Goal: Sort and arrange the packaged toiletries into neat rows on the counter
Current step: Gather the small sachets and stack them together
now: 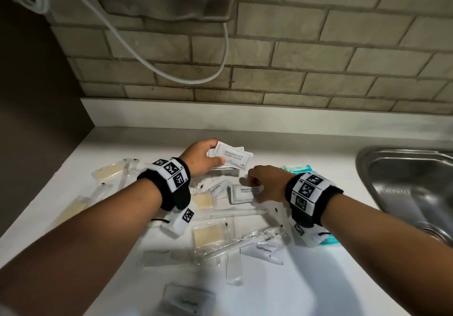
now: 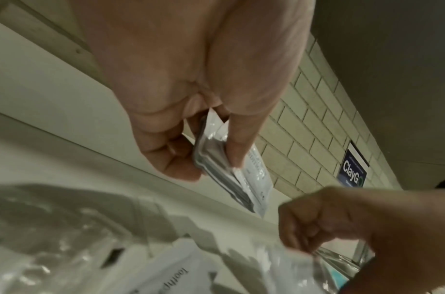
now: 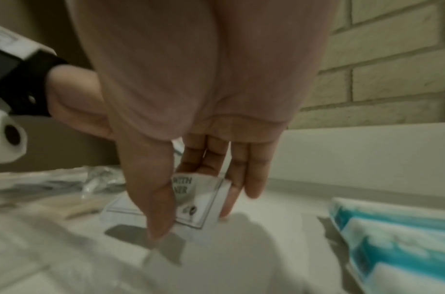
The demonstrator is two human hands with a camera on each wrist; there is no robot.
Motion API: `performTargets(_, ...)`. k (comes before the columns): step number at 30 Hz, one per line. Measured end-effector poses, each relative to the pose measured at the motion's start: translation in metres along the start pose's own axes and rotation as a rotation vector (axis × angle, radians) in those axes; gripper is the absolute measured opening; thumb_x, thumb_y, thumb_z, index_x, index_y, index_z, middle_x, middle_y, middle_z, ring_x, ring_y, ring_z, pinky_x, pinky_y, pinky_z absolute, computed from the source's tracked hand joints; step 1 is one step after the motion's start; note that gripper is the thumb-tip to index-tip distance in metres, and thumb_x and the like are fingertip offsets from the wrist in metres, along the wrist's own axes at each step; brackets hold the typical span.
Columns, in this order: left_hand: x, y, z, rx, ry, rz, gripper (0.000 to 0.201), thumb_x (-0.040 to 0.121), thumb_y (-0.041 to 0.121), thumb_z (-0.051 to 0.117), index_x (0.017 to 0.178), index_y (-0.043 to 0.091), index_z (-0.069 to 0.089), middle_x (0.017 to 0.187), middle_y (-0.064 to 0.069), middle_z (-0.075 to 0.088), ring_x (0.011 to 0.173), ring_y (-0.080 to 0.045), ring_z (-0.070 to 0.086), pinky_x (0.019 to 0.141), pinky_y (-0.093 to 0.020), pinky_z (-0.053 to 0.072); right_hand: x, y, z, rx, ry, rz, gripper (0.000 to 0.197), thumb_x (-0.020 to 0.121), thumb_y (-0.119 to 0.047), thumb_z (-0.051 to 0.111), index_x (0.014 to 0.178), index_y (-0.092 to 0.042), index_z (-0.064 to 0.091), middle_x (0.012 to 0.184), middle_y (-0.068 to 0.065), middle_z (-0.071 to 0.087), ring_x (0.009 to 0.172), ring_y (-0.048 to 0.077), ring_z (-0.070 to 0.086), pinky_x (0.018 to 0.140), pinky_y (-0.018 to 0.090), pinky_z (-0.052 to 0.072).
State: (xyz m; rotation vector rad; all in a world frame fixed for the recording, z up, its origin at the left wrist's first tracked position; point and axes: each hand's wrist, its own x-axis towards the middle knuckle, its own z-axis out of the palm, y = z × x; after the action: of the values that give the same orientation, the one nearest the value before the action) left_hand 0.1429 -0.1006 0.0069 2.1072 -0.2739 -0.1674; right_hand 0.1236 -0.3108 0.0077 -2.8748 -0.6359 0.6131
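Dim indoor light; soft arm shadows fall on the surface; wrist views blurred, edges bowed by wide-angle lens.

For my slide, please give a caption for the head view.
Left hand holds white shampoo sachets; right hand picks another sachet.

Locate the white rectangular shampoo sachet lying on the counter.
Head view, centre: white shampoo sachet lies under the right hand, below the left hand's held sachets.

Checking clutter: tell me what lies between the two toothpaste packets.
Head view: a clear wrapped packet lies between the toothpaste packets, on the counter.
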Motion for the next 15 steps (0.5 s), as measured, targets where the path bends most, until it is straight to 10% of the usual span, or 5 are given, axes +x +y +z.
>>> performTargets(4,-0.002,0.014,0.019,-0.067,-0.118,-0.095,0.035,0.092,0.006,0.06,0.115,0.032,0.057,0.114,-0.01,0.067,0.084,-0.035,0.066,0.074,-0.059,0.056,-0.02,0.003,-0.022,0.143,0.16,-0.046,0.029,0.073,-0.007,0.074,0.086,-0.018,0.05,0.093,0.0,0.059,0.083,0.021,0.055,0.069,0.029,0.047)
performTargets(9,0.0,0.036,0.036,-0.198,-0.194,-0.079,0.067,0.09,-0.006,0.055,0.143,0.031,0.036,0.113,-0.006,0.057,0.068,-0.013,0.063,0.044,-0.022,0.052,-0.029,0.019,-0.042,0.262,0.334,0.077,0.061,0.063,-0.012,0.087,0.112,-0.014,0.049,0.106,0.005,0.061,0.089,0.022,0.055,0.068,0.026,0.042)
performTargets(12,-0.002,0.05,0.043,-0.292,-0.228,-0.127,0.058,0.092,-0.011,0.043,0.135,0.028,0.047,0.101,-0.003,0.061,0.06,-0.009,0.063,0.042,-0.017,0.048,-0.032,0.027,-0.046,0.298,0.319,0.12,0.097,0.06,-0.014,0.09,0.142,-0.017,0.036,0.133,0.009,0.051,0.109,0.024,0.056,0.092,0.032,0.046)
performTargets(15,-0.005,0.057,0.048,-0.401,-0.207,-0.175,0.041,0.092,-0.003,0.034,0.113,0.02,0.059,0.097,-0.01,0.069,0.072,-0.021,0.07,0.06,-0.035,0.055,-0.033,0.028,-0.049,0.262,0.206,0.095,0.076,0.067,-0.018,0.086,0.135,-0.021,0.05,0.127,0.002,0.061,0.103,0.016,0.058,0.085,0.025,0.042)
